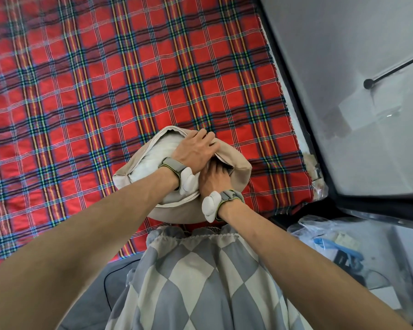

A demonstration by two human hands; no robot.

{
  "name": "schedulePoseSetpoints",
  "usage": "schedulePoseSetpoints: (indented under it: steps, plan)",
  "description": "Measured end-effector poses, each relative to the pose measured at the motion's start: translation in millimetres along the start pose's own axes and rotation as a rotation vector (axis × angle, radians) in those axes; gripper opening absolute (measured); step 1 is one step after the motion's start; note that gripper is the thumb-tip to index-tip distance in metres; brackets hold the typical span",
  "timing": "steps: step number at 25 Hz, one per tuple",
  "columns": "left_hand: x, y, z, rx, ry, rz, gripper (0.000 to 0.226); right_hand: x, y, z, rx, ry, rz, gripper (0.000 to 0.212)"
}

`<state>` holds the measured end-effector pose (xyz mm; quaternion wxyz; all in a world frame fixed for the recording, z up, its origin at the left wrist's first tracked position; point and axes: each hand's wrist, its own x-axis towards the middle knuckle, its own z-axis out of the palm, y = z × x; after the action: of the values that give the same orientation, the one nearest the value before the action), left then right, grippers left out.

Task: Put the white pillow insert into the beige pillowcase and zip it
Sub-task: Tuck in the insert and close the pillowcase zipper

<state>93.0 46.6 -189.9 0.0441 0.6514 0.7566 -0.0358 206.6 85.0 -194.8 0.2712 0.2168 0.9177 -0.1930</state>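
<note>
Sitting on the red tartan bedspread [105, 91] at its near edge, the beige fabric pillowcase [177, 214] ran left-right, open mouth facing up. The white pillow insert [153, 153] was mostly inside, showing at the left of the mouth. Left hand [193, 153]: fingers [209, 139] curled over the far rim, gripping it. Right hand [214, 179] was pushed into the right end of the mouth, fingers hidden inside, grip unclear.

Open plaid bedspread [105, 91] left, ahead; plastic bags [332, 239] crowd near right.
</note>
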Motion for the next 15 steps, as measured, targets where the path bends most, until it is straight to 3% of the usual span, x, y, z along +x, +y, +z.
schedulePoseSetpoints:
  steps: [4,7,8,12,15]
  plan:
    - [7,-3,-4,-0.083,-0.035,0.084,0.023,9,7,-11,-0.067,-0.041,-0.032,0.045]
    - [15,-4,-12,-0.029,-0.308,0.015,0.021,22,6,-18,-0.1,-0.086,-0.08,0.04]
    - [17,-5,-13,0.0,-0.321,0.0,0.022,25,6,-19,-0.103,-0.09,-0.09,0.039]
    - [20,-16,-14,0.062,-0.068,0.112,0.027,32,6,-21,-0.075,-0.068,-0.051,0.04]
    - [15,-22,-4,0.077,0.032,0.145,0.029,34,4,-19,-0.048,-0.041,-0.012,0.043]
